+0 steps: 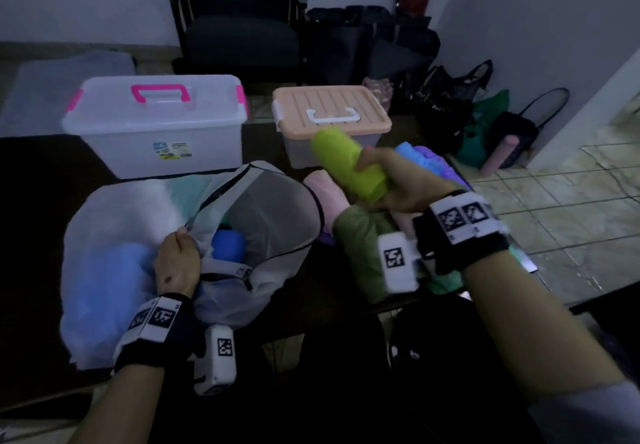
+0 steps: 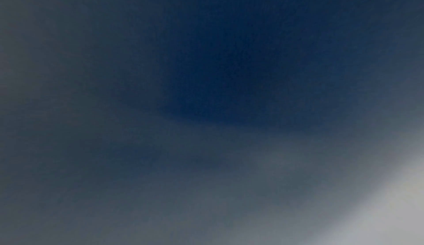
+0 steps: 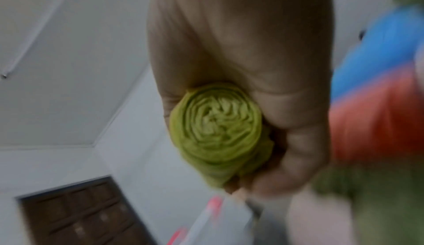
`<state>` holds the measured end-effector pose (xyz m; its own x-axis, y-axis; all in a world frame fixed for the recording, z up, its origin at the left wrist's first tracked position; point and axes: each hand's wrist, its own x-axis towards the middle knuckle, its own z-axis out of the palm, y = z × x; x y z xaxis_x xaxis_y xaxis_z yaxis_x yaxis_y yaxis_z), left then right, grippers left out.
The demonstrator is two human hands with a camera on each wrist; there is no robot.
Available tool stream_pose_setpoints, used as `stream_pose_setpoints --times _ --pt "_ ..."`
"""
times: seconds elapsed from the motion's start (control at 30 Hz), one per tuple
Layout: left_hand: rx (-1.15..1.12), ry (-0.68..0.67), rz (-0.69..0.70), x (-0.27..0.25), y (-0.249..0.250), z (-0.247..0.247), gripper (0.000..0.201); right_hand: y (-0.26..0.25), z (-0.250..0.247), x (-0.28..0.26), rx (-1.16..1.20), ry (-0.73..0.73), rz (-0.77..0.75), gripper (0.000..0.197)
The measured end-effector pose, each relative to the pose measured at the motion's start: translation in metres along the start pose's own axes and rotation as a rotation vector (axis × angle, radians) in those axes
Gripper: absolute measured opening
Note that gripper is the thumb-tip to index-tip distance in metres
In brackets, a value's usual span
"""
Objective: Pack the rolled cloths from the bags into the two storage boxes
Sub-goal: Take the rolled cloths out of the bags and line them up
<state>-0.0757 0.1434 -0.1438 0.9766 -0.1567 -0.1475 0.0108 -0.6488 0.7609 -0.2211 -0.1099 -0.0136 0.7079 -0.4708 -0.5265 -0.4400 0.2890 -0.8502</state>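
Observation:
My right hand (image 1: 398,180) grips a lime-green rolled cloth (image 1: 346,163) in the air, in front of the peach-lidded storage box (image 1: 330,111); its spiral end (image 3: 215,127) shows in the right wrist view. My left hand (image 1: 176,260) pinches the rim of the white mesh bag (image 1: 270,211), which holds a blue roll (image 1: 228,244) and others. The clear box with pink handle (image 1: 159,125) stands behind the bag, lid on. Pink (image 1: 325,190), olive (image 1: 360,232) and blue-purple (image 1: 426,159) rolls lie by my right hand. The left wrist view is dark blur.
A dark armchair (image 1: 239,17) and black bags (image 1: 374,41) stand against the far wall. More bags and a pink roll (image 1: 498,156) sit on the tiled floor at right. A white plastic bag (image 1: 114,246) with bluish cloth lies at left on the dark table.

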Motion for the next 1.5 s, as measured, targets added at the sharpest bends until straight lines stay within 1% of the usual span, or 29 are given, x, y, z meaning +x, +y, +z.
stream_pose_setpoints --times 0.03,0.07,0.13,0.2,0.27,0.3,0.37,0.47,0.53,0.6,0.63,0.7,0.77,0.87,0.93,1.0,1.13,1.17,1.23,1.27,1.33,1.4,1.5 --pt "0.012 -0.002 0.005 0.0 0.0 0.001 0.042 -0.008 -0.017 -0.001 -0.029 0.101 -0.045 0.016" --pt "0.026 -0.008 0.02 0.001 0.001 0.003 0.039 -0.016 -0.034 -0.001 -0.095 0.234 -0.096 0.015" --pt "0.069 -0.031 0.052 0.001 0.004 0.007 0.03 -0.029 -0.064 -0.002 -0.259 0.458 -0.159 0.009" --pt "0.127 -0.055 0.087 0.0 0.006 0.012 0.027 -0.035 -0.093 0.001 -0.379 0.564 -0.156 0.012" --pt "0.167 -0.072 0.101 0.0 0.009 0.016 0.025 -0.032 -0.115 0.006 -0.454 0.61 -0.122 0.012" --pt "0.177 -0.077 0.099 -0.001 0.01 0.018 0.025 -0.028 -0.125 0.013 -0.511 0.63 -0.09 0.015" --pt "0.168 -0.074 0.079 -0.002 0.011 0.018 0.026 -0.021 -0.137 0.027 -0.622 0.635 -0.06 0.025" --pt "0.203 -0.086 0.09 -0.001 0.009 0.018 0.025 -0.012 -0.143 0.047 -0.779 0.581 -0.004 0.042" --pt "0.21 -0.087 0.081 0.001 0.008 0.019 0.028 -0.012 -0.134 0.05 -0.857 0.568 -0.037 0.05" --pt "0.191 -0.078 0.05 -0.001 0.009 0.018 0.033 -0.01 -0.13 0.053 -0.918 0.607 -0.06 0.057" --pt "0.184 -0.069 0.04 -0.001 0.01 0.018 0.035 -0.008 -0.13 0.053 -0.961 0.613 -0.045 0.056" --pt "0.17 -0.064 0.034 -0.003 0.011 0.017 0.037 -0.007 -0.134 0.054 -1.042 0.57 0.02 0.046" --pt "0.174 -0.068 0.036 -0.002 0.011 0.017 0.037 -0.008 -0.136 0.053 -1.065 0.537 0.065 0.041" --pt "0.163 -0.067 0.031 -0.004 0.013 0.018 0.037 -0.009 -0.137 0.052 -1.115 0.556 0.029 0.038" --pt "0.141 -0.062 0.032 -0.005 0.014 0.017 0.037 -0.01 -0.135 0.053 -1.138 0.545 0.013 0.039" --pt "0.122 -0.058 0.026 -0.006 0.015 0.017 0.038 -0.011 -0.134 0.054 -1.172 0.505 0.039 0.04" --pt "0.084 -0.042 0.013 -0.009 0.017 0.015 0.039 -0.007 -0.139 0.058 -1.151 0.489 0.129 0.042" --pt "0.074 -0.039 0.01 -0.01 0.018 0.015 0.04 -0.006 -0.137 0.058 -1.14 0.497 0.112 0.047" --pt "0.063 -0.041 0.007 -0.011 0.019 0.014 0.04 -0.004 -0.139 0.063 -1.05 0.538 0.027 0.064" --pt "0.057 -0.045 0.006 -0.012 0.019 0.014 0.039 -0.003 -0.138 0.062 -1.041 0.524 0.008 0.063" --pt "0.043 -0.046 0.014 -0.013 0.021 0.013 0.036 -0.005 -0.138 0.061 -1.119 0.472 0.04 0.05" --pt "0.034 -0.042 0.026 -0.014 0.021 0.012 0.032 -0.011 -0.14 0.058 -1.057 0.512 0.056 0.051" --pt "0.036 -0.045 0.042 -0.014 0.02 0.012 0.032 -0.013 -0.146 0.056 -1.113 0.524 0.053 0.053"
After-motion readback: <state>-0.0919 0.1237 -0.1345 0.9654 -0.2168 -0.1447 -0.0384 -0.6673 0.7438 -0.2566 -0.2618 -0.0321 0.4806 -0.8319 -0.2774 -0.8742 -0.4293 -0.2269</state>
